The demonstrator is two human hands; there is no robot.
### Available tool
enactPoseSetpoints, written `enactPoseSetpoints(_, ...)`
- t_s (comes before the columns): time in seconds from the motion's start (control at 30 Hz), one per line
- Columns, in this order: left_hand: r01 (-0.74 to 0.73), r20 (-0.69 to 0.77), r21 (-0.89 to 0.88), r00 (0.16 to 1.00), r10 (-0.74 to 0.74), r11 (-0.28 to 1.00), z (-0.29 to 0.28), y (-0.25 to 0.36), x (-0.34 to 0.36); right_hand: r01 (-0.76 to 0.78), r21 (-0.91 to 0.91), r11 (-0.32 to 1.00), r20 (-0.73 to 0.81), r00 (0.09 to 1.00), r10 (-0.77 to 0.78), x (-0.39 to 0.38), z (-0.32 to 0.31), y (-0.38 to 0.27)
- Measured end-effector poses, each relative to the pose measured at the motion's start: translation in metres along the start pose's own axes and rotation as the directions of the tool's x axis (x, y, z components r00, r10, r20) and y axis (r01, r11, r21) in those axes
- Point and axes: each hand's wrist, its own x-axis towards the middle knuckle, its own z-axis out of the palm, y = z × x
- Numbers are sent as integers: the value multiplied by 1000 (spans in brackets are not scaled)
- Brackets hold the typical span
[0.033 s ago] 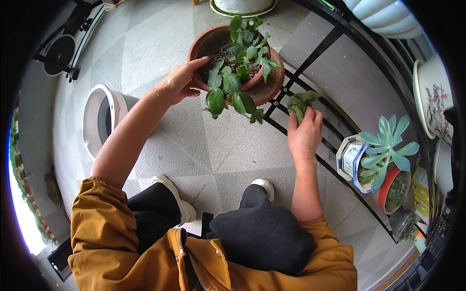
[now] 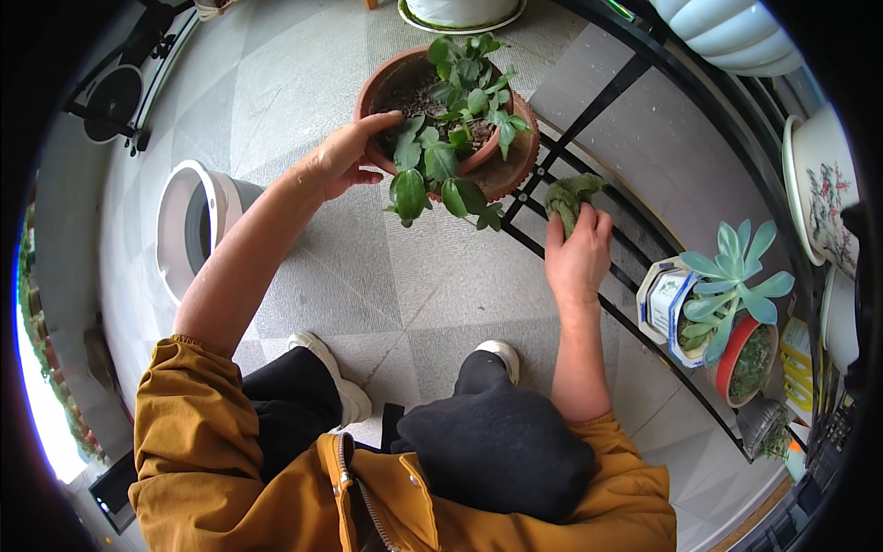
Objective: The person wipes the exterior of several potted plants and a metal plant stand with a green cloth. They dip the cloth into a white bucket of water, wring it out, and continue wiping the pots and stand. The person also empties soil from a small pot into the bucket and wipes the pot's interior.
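My left hand [image 2: 346, 156] grips the near-left rim of a terracotta flowerpot [image 2: 375, 85], thumb over the edge and fingers against the outside. A leafy green plant [image 2: 440, 158] grows from its dark soil and trails over the front. The pot rests in a scalloped brown saucer [image 2: 526, 147] at the end of a black metal rack [image 2: 635, 293]. To the right, my right hand [image 2: 579, 253] is closed on a crumpled green cloth [image 2: 568, 198], held at the rack's bars. Part of the cloth is hidden by my fingers.
A white and grey bucket [image 2: 213, 198] stands on the tiled floor at left. On the rack at right are a blue-green succulent [image 2: 740, 276] in a white and blue pot [image 2: 664, 308] and a red pot [image 2: 736, 363]. A larger white pot [image 2: 823, 184] stands beyond.
The plant's leaves have shifted slightly, and my left thumb lies a little farther over the pot's rim. My right hand and the cloth look unmoved.
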Motion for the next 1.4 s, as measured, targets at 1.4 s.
enactPoseSetpoints(1.4, 266, 104, -558, 962, -252, 786, -128, -241, -118, -187, 557, 809, 621, 741, -256, -122, 113, -96)
